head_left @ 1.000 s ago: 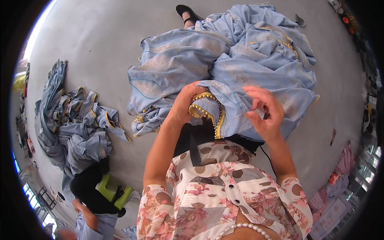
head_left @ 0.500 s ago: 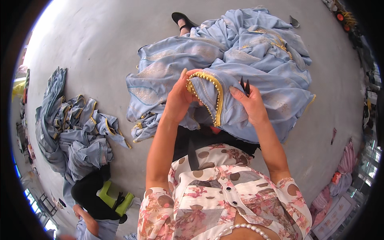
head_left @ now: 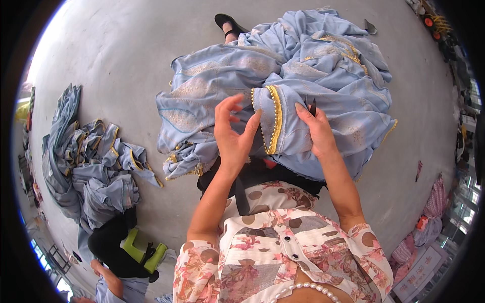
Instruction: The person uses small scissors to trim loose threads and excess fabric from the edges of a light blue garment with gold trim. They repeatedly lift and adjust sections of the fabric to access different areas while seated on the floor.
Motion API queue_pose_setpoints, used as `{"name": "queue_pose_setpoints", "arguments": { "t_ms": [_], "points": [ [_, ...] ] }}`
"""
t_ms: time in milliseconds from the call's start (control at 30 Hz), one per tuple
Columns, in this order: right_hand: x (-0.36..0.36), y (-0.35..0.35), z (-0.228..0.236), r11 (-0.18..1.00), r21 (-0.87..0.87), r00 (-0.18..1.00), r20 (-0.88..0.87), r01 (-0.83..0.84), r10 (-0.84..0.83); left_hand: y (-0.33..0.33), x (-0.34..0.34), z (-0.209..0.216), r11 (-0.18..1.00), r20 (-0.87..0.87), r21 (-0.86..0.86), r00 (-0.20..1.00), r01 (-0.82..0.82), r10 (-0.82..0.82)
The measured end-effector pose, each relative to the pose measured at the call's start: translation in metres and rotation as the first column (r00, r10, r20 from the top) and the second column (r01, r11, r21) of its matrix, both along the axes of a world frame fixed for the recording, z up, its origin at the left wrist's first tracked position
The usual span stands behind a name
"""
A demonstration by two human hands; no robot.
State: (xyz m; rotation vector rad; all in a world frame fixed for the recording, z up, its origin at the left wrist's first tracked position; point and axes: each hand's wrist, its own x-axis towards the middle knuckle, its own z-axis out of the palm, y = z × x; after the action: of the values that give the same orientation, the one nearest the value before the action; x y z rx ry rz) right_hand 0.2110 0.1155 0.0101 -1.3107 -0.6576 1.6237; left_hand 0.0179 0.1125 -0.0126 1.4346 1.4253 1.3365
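A large light-blue embroidered garment (head_left: 336,108) is spread over my lap and the floor in front of me. Its trimmed edge, a yellow braid (head_left: 276,118) with a row of gold beads, is held up flat near the middle. My right hand (head_left: 319,132) pinches the cloth with the thumb on top. Dark pointed blades (head_left: 312,107), apparently of thread snips, stick out from that same hand; their handles are hidden. Left of the beaded edge, my left hand (head_left: 235,129) has its fingers spread, the thumb tip close to or touching the edge.
To the left lies a heap of similar blue garments (head_left: 93,166) with yellow trim. Beside it a person in dark trousers (head_left: 112,237) sits near a green plastic stool (head_left: 145,255). A black shoe (head_left: 227,25) is at the far side. Pink cloth (head_left: 434,202) lies right.
My left hand has let go of the trimmed edge and opened beside it. The folded corner has flattened into a straighter strip. My right hand keeps its hold, nearly in place.
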Motion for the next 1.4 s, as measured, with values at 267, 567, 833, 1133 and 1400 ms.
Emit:
{"name": "queue_pose_setpoints", "arguments": {
  "t_ms": [267,567,833,1133,1400],
  "points": [
    [0.001,-0.001,0.009,0.964,0.158,0.964,0.197,-0.214,0.181,-0.007,0.008,0.019,0.751,0.714,-0.415,0.695,0.513,-0.080],
    [-0.003,0.000,0.049,0.813,0.476,0.622,0.760,-0.336,-0.188,-0.012,0.016,0.016,0.792,0.856,-0.223,0.503,0.568,-0.120],
    [-0.012,-0.001,0.045,0.883,0.345,0.710,0.704,-0.319,-0.018,-0.018,0.027,0.010,0.839,0.842,-0.135,0.507,0.527,-0.183],
    [0.008,-0.005,0.059,0.850,0.354,0.626,0.779,-0.391,-0.036,-0.015,0.029,0.010,0.843,0.941,-0.149,0.335,0.517,-0.039],
    [0.013,-0.015,0.049,0.903,0.155,0.814,0.512,-0.402,0.274,-0.013,0.024,0.011,0.859,0.938,-0.098,0.335,0.503,-0.089]
  ]
}}
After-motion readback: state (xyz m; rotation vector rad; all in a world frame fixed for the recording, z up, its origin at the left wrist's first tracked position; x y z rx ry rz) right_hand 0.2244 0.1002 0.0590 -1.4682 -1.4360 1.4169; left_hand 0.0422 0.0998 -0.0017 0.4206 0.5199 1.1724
